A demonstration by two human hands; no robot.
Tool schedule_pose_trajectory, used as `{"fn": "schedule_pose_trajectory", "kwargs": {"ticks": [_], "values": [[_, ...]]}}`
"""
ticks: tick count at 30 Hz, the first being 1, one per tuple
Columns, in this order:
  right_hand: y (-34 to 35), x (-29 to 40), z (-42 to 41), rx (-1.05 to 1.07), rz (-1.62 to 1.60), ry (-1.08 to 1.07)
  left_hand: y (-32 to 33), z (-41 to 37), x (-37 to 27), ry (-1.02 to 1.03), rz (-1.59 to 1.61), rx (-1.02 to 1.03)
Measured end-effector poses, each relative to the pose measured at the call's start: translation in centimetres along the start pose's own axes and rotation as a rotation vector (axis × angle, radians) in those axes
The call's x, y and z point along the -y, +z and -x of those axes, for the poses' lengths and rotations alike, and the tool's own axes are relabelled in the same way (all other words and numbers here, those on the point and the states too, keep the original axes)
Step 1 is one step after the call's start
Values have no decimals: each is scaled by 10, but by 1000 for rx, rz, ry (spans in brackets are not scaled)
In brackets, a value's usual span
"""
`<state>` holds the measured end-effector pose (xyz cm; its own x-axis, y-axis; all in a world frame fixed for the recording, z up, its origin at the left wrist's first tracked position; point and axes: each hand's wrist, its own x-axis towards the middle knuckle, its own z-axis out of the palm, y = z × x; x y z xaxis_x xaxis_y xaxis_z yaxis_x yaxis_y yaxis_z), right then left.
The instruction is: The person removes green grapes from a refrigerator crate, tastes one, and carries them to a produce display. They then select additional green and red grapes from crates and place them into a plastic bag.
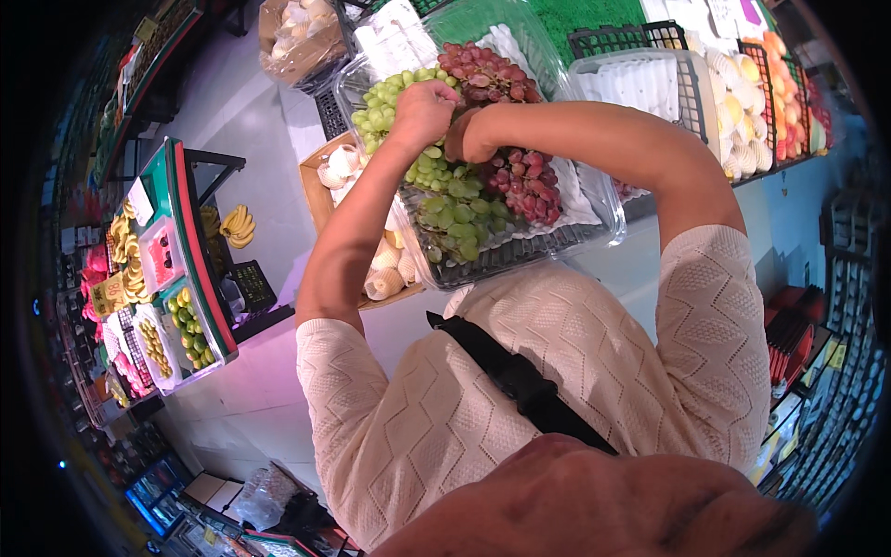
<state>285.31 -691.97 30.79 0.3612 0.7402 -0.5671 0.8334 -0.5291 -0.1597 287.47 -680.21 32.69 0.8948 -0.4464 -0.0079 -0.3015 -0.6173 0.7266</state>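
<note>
My left hand [423, 115] is over the green grapes [381, 104], its fingers curled together; whether they pinch a stem cannot be made out. Close beside it, my right hand [475, 134] bends down among the bunches, its fingertips hidden between green and red grapes. Red grapes [487, 69] fill the far right part of a clear plastic tray [612, 226], and another red bunch [525, 184] lies nearer to me. Larger green grapes [459, 216] lie at the tray's near left. White padding [581, 198] shows under the fruit.
Left of the tray stands a cardboard box [313, 167] of fruit in foam nets. To the right are a tub of white sleeves [630, 83] and net-wrapped fruit [738, 104]. A fruit stand [191, 244] with bananas [125, 250] is across the floor. A black strap [501, 369] crosses my chest.
</note>
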Motion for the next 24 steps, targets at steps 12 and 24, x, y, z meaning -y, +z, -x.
{"fn": "schedule_pose_trajectory", "kwargs": {"ticks": [12,24], "values": [[6,2,-26,267,268,-113,-54,39,9,-219,1247,405],[62,-39,-50,89,208,13,-52,80,48,-286,1421,347]]}}
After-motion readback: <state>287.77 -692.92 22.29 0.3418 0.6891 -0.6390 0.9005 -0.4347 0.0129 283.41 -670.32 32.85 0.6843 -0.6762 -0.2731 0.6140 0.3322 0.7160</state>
